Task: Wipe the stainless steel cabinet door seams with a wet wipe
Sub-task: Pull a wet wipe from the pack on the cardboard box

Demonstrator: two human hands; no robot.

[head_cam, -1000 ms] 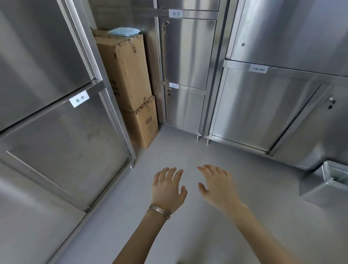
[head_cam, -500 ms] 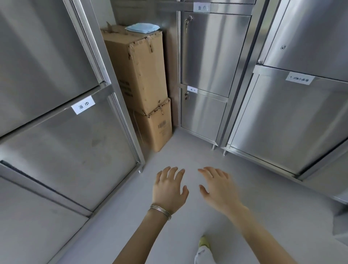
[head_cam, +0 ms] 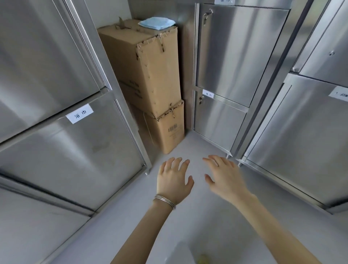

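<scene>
Steel cabinets (head_cam: 71,150) flank empty fingers (head_cam: 177,164), wipe (head_cam: 157,23) distant.

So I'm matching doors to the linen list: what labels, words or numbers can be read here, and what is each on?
"浴巾": white label on the left cabinet.
"地巾", small and soft, so not certain: label above the lower back door.
Starts with "1", the rest cut off: label on the right cabinet.
Top-edge label: cropped, unreadable.
Lower cardboard box: barcode and print too small to read.
</scene>
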